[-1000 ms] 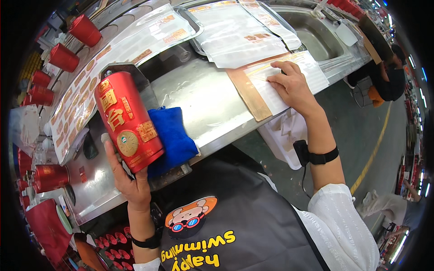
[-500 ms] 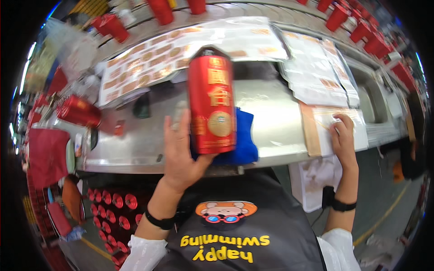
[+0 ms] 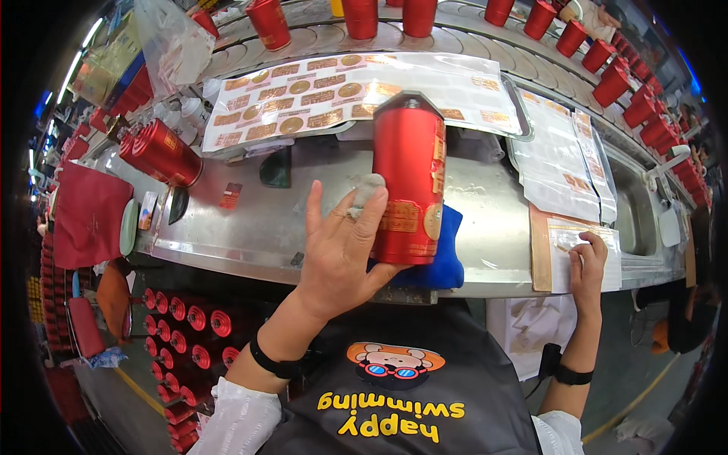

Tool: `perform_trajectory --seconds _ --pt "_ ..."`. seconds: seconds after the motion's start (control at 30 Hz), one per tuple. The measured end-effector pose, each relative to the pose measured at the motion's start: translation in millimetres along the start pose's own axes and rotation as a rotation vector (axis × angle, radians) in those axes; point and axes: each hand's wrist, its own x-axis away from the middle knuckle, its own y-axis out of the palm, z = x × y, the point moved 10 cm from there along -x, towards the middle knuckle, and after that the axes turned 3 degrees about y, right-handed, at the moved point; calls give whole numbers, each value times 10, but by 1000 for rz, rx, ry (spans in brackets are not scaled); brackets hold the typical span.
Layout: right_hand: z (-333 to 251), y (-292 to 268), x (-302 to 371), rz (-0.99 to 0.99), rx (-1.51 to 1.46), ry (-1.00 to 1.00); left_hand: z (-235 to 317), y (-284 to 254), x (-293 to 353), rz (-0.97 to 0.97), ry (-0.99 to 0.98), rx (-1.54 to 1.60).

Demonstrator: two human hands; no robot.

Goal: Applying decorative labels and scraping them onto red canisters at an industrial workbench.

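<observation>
A red metal-look bottle (image 3: 406, 182) with a dark cap and gold stickers rests tilted on a blue cloth (image 3: 449, 246) near the counter's front edge. My left hand (image 3: 337, 254) is at its left side, thumb along the base, index finger raised. Between its fingers is a small grey wad (image 3: 365, 195), pressed close to the bottle. My right hand (image 3: 588, 265) lies over a small white sticker sheet (image 3: 561, 265) with gold labels. Its fingers are curled together; whatever is between them is too small to make out.
Large sheets of gold stickers (image 3: 303, 95) lie across the back of the steel counter (image 3: 227, 243). More red bottles (image 3: 161, 152) lie at left. Other red bottles (image 3: 360, 19) stand on a conveyor (image 3: 455, 42) behind. A sink (image 3: 637, 212) is at right, a white bin (image 3: 538, 334) below.
The bottle has turned so its gold lettering faces right and a plain red side faces me. My left fingers have come closer against its left side. My right hand stays at the sticker sheet.
</observation>
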Motion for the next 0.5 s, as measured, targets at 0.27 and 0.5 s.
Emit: perform_trajectory --seconds 0.27,0.5 --pt "-1174 -129 -219 -33 -327 -137 -83 88 78 -14 -110 238" --pt "-2308 -216 -445 -65 -510 -400 168 -117 -184 -39 -117 414"
